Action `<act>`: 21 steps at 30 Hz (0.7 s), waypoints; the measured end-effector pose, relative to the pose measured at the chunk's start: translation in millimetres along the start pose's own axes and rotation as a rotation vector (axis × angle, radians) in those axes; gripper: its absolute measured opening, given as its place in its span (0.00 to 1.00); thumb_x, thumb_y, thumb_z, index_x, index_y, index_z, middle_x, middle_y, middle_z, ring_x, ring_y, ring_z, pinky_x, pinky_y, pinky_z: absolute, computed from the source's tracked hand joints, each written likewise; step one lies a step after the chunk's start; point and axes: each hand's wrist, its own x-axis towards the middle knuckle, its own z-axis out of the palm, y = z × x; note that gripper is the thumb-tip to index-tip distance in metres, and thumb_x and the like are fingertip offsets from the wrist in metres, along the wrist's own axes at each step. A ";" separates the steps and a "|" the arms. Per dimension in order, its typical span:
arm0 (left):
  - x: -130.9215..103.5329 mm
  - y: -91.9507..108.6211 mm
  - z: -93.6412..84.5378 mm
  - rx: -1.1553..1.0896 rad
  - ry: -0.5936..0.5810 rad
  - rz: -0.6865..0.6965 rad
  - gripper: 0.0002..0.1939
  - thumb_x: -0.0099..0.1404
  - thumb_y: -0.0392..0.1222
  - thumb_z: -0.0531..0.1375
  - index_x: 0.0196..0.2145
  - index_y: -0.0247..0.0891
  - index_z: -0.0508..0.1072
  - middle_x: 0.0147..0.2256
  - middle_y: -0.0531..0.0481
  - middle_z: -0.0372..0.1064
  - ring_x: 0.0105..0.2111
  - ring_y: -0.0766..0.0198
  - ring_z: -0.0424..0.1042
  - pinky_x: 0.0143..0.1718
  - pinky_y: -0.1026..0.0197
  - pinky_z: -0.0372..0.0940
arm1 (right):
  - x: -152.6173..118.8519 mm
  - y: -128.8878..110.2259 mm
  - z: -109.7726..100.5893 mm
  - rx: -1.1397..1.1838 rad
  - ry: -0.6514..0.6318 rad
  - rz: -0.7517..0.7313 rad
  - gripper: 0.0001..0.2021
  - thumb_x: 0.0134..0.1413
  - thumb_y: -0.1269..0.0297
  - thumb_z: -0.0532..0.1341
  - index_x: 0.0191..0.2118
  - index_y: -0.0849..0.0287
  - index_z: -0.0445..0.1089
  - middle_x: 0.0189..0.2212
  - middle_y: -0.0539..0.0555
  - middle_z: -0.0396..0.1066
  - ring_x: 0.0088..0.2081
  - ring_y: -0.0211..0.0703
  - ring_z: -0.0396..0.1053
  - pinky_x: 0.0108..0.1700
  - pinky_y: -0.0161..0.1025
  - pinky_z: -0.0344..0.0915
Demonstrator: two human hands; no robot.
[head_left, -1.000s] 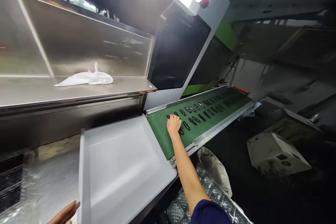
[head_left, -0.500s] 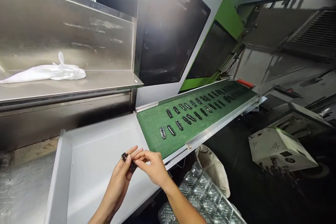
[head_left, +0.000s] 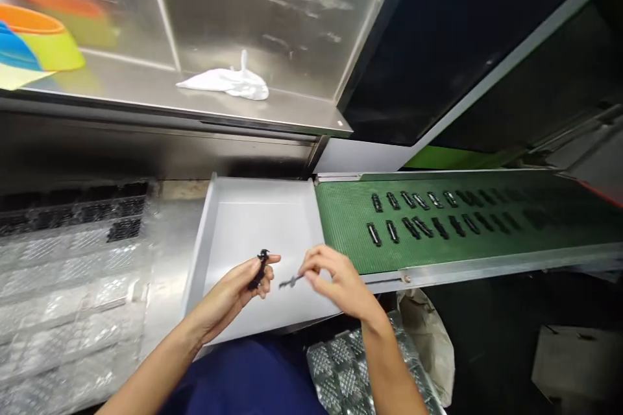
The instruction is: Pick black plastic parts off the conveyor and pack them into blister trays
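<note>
My left hand [head_left: 243, 285] is closed on a small black plastic part [head_left: 259, 271], held upright over the white tray [head_left: 257, 207]. To its right, my right hand [head_left: 333, 275] pinches a thin dark strip [head_left: 291, 282] between thumb and fingertips; the strip is blurred, and its exact kind does not show. A gap separates the two held pieces. Two rows of similar black plastic parts [head_left: 374, 233] lie on the green conveyor belt [head_left: 341, 227] beyond my right hand.
Clear plastic trays [head_left: 63, 311] lie at left, some pockets filled with black parts. A white glove-like cloth [head_left: 233, 82] and a colourful container [head_left: 43, 39] rest on the steel shelf [head_left: 302, 113]. Below the belt are a sack [head_left: 428, 337] and more clear trays [head_left: 345, 363].
My hands have parted; the right one now holds a thin strip away from the black part in the left. The view has swung left, bringing the filled trays and colourful container into sight.
</note>
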 end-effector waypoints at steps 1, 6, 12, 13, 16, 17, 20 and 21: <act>-5.4 0.7 -4.9 0.055 -0.022 -0.019 0.16 0.65 0.47 0.62 0.47 0.38 0.77 0.37 0.47 0.72 0.37 0.62 0.69 0.44 0.61 0.65 | 0.2 -17.8 9.4 0.054 -0.102 -0.089 0.09 0.58 0.71 0.58 0.37 0.54 0.76 0.38 0.50 0.73 0.40 0.39 0.71 0.45 0.35 0.67; -32.9 5.2 -24.6 0.071 -0.110 -0.115 0.15 0.63 0.45 0.65 0.47 0.40 0.77 0.44 0.47 0.74 0.45 0.57 0.71 0.54 0.53 0.63 | 10.2 -65.5 56.1 0.135 -0.040 -0.154 0.08 0.62 0.68 0.58 0.44 0.55 0.72 0.38 0.53 0.72 0.40 0.43 0.71 0.45 0.39 0.68; -59.0 8.0 -34.6 -0.149 0.044 -0.042 0.13 0.61 0.45 0.66 0.43 0.40 0.78 0.40 0.47 0.75 0.40 0.60 0.73 0.45 0.60 0.68 | 10.0 -72.4 90.4 0.076 -0.007 -0.300 0.37 0.54 0.57 0.67 0.66 0.52 0.52 0.58 0.58 0.66 0.58 0.52 0.64 0.60 0.48 0.63; -61.2 8.3 -35.0 -0.165 0.054 -0.031 0.13 0.62 0.46 0.66 0.44 0.40 0.78 0.40 0.47 0.75 0.40 0.60 0.73 0.45 0.61 0.68 | 9.7 -73.5 93.3 0.038 -0.008 -0.333 0.42 0.53 0.58 0.68 0.68 0.50 0.46 0.59 0.58 0.64 0.60 0.53 0.62 0.61 0.51 0.61; -64.8 9.9 -36.0 -0.168 0.046 -0.005 0.15 0.64 0.47 0.63 0.48 0.40 0.76 0.43 0.46 0.76 0.43 0.59 0.73 0.47 0.59 0.67 | 9.7 -78.0 98.0 -0.040 0.006 -0.366 0.47 0.55 0.62 0.67 0.70 0.47 0.34 0.61 0.58 0.62 0.60 0.53 0.62 0.63 0.54 0.58; -65.3 10.5 -36.7 -0.159 0.039 0.002 0.16 0.65 0.47 0.63 0.48 0.40 0.76 0.43 0.45 0.76 0.43 0.58 0.73 0.48 0.59 0.66 | 10.0 -79.5 98.4 -0.064 -0.006 -0.366 0.49 0.55 0.63 0.67 0.70 0.47 0.32 0.61 0.59 0.62 0.60 0.52 0.62 0.63 0.54 0.58; -65.5 12.2 -39.7 -0.106 0.013 0.006 0.17 0.65 0.48 0.62 0.49 0.39 0.75 0.46 0.44 0.75 0.44 0.58 0.72 0.48 0.58 0.66 | 10.5 -82.3 97.6 -0.142 -0.061 -0.377 0.51 0.54 0.64 0.67 0.70 0.50 0.27 0.62 0.60 0.60 0.62 0.52 0.61 0.66 0.55 0.53; -65.1 12.7 -40.9 -0.078 0.008 0.003 0.17 0.65 0.48 0.62 0.49 0.38 0.75 0.46 0.43 0.75 0.43 0.58 0.72 0.47 0.58 0.66 | 10.7 -82.1 96.9 -0.155 -0.072 -0.377 0.52 0.54 0.64 0.67 0.70 0.51 0.27 0.62 0.61 0.60 0.62 0.52 0.60 0.66 0.55 0.52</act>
